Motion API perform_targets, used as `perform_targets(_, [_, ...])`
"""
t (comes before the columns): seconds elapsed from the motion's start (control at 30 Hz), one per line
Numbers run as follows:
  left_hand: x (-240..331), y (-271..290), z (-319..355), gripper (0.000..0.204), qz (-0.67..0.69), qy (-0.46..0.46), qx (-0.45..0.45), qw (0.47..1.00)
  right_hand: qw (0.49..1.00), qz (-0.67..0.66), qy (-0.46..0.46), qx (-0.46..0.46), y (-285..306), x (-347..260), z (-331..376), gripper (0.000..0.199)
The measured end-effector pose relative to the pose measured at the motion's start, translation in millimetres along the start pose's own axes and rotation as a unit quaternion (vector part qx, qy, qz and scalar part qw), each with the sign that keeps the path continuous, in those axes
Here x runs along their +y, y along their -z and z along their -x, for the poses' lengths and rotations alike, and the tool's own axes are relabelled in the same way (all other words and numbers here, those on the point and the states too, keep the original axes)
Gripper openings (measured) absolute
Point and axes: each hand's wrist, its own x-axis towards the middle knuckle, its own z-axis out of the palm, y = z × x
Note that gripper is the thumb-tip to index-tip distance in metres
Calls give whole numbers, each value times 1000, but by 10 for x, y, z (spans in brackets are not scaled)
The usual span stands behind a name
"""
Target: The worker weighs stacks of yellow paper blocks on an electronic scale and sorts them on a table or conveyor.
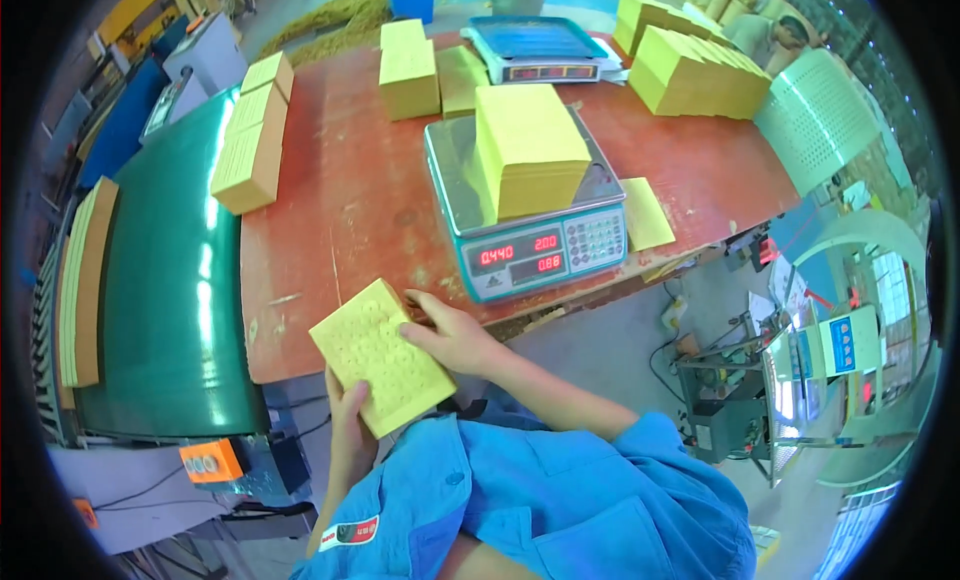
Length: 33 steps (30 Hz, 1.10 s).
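Yellow punched stack [381, 356] held in both hands, just off the near edge of the red worktop [330, 230].

L hand [349, 425] cups the stack from below at its near-left corner, fingers curled under, mostly hidden by the stack. R hand [450, 335] lies on top at the stack's right side, fingers flat over the holes, thumb at the edge; both closed on it, so it sits tilted betw. the palms. Scale [527, 200] w/ a yellow pile [530, 150] on its pan stands by the near edge, just beyond the R hand. More yellow bundles [255, 135] along the left edge and at the far right corner.
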Motion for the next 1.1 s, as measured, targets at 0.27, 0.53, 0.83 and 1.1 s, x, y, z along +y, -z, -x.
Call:
perform_targets(0.27, [1118, -1547, -553, 57, -38, -26, -133, 990, 995, -95, 32, 1, 1401, -878, 211, 58])
perform_targets(0.53, [1267, -2894, -2216, 62, -173, 58, -218, 959, 986, -122, 42, 109, 2930, -1350, -627, 44])
perform_targets(0.83, [981, -2922, -2426, 81, -252, 51, -162, 953, 991, -125, -3, 53, 3206, -979, -894, 43])
perform_targets(1.1, [908, -2897, -2429, 81, -276, 26, -122, 953, 994, -88, 9, 68, 3133, -965, -833, 46])
